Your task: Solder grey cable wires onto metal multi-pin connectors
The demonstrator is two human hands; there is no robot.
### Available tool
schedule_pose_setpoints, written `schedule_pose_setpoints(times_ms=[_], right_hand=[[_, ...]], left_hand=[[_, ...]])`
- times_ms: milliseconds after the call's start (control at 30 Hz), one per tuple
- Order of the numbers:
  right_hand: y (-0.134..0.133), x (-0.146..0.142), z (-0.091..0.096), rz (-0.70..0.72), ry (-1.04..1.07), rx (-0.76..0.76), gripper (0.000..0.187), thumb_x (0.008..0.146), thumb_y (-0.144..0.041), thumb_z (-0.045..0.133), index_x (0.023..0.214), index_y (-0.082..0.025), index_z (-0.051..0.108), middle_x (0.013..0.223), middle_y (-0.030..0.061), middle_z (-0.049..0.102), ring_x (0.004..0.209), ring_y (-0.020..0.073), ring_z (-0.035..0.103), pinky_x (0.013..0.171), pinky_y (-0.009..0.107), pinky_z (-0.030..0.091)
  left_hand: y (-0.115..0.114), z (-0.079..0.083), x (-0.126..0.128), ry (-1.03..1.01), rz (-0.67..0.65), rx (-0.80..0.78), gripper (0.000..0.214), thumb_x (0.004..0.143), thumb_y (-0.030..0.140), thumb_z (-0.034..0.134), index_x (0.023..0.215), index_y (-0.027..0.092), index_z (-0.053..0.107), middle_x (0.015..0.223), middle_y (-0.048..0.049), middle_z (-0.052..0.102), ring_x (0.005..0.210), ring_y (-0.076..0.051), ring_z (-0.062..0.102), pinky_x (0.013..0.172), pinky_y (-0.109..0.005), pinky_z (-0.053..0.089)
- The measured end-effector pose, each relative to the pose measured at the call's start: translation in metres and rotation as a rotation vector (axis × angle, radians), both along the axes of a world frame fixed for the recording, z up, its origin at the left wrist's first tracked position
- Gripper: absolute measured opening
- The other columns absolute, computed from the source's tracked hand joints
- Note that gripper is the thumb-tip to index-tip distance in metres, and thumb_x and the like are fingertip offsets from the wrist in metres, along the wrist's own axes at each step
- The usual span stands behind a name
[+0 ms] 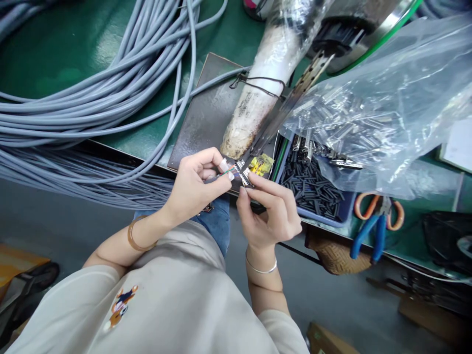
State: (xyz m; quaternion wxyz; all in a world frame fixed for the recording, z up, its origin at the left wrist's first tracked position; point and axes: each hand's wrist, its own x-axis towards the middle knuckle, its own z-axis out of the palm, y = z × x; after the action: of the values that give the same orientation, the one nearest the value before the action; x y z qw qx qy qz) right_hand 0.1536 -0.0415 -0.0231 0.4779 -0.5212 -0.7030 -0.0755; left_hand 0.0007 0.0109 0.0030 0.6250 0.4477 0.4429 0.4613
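Observation:
My left hand [201, 177] is closed, its thumb and index finger pinching thin coloured wires [225, 173] at the end of a cable. The wires lead to a small metal multi-pin connector [241, 173]. From the right, the fingers of my right hand [271, 206] are closed on the connector's edge; a thin strand shows by the thumb tip, and what it belongs to I cannot tell. Just above the connector is the dark tip of a soldering iron [275, 115], its perforated metal shaft slanting down from the upper right. Fingers partly hide the connector.
Grey cable coils [147, 83] fill the left. A plastic-wrapped white tube [254, 98] slants over a dark plate [195, 128]. A yellow sponge-like piece [263, 164], a blue tray [344, 216] of black sleeves, a clear bag [368, 113] of connectors and cutting pliers [378, 226] lie rightward.

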Motion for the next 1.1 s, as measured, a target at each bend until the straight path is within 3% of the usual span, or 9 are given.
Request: schedule_pose_setpoints(times_ms=[133,267,367,533,933,1100], right_hand=[[-0.002,0.001,-0.003,0.018,-0.024,0.01,0.019,0.087,-0.013,0.078,0.096,-0.024,0.067,0.106,0.0024,0.082,0.089,0.0155,0.079,0.078,0.027,0.065],[0.001,-0.001,-0.001,0.024,0.177,-0.085,0.015,0.089,-0.014,0.075,0.089,-0.024,0.064,0.097,0.0015,0.081,0.087,0.0169,0.078,0.076,0.032,0.065],[0.003,-0.003,0.0,0.044,0.277,-0.111,0.016,0.088,-0.013,0.076,0.086,-0.023,0.063,0.095,0.001,0.08,0.086,0.0162,0.077,0.075,0.031,0.065],[0.004,-0.004,0.0,0.034,0.212,-0.064,0.018,0.086,-0.012,0.078,0.088,-0.023,0.064,0.098,0.0004,0.08,0.087,0.0142,0.076,0.076,0.028,0.063],[0.009,-0.004,0.004,-0.009,0.136,-0.056,0.019,0.083,-0.013,0.083,0.091,-0.024,0.069,0.1,-0.0006,0.08,0.09,0.0156,0.077,0.082,0.031,0.064],[0.001,-0.004,0.002,-0.003,0.023,-0.009,0.02,0.083,-0.012,0.083,0.093,-0.022,0.069,0.106,0.0026,0.081,0.091,0.0142,0.078,0.081,0.025,0.064]], left_hand=[[0.0,-0.002,-0.003,-0.01,-0.019,-0.058,0.02,0.066,0.015,0.08,0.069,0.017,0.06,0.065,0.0017,0.059,0.054,-0.005,0.048,0.045,-0.016,0.031],[-0.002,-0.002,-0.005,-0.051,-0.066,-0.09,0.021,0.066,0.015,0.083,0.07,0.017,0.062,0.059,0.0035,0.056,0.047,-0.004,0.039,0.041,-0.017,0.026],[-0.004,-0.003,-0.003,-0.055,-0.032,-0.042,0.02,0.068,0.017,0.082,0.07,0.017,0.062,0.063,0.0017,0.06,0.05,-0.005,0.044,0.043,-0.017,0.03],[-0.007,-0.005,0.0,0.032,0.053,0.08,0.02,0.071,0.016,0.078,0.068,0.018,0.059,0.067,-0.0002,0.063,0.06,-0.008,0.056,0.049,-0.017,0.041],[-0.004,0.0,0.004,0.108,0.107,0.212,0.013,0.074,0.016,0.072,0.068,0.017,0.06,0.069,0.0004,0.066,0.057,-0.006,0.052,0.051,-0.017,0.042],[-0.004,-0.005,0.002,0.122,0.06,0.146,0.014,0.073,0.016,0.072,0.07,0.017,0.059,0.067,0.0007,0.063,0.059,-0.007,0.054,0.051,-0.016,0.041]])
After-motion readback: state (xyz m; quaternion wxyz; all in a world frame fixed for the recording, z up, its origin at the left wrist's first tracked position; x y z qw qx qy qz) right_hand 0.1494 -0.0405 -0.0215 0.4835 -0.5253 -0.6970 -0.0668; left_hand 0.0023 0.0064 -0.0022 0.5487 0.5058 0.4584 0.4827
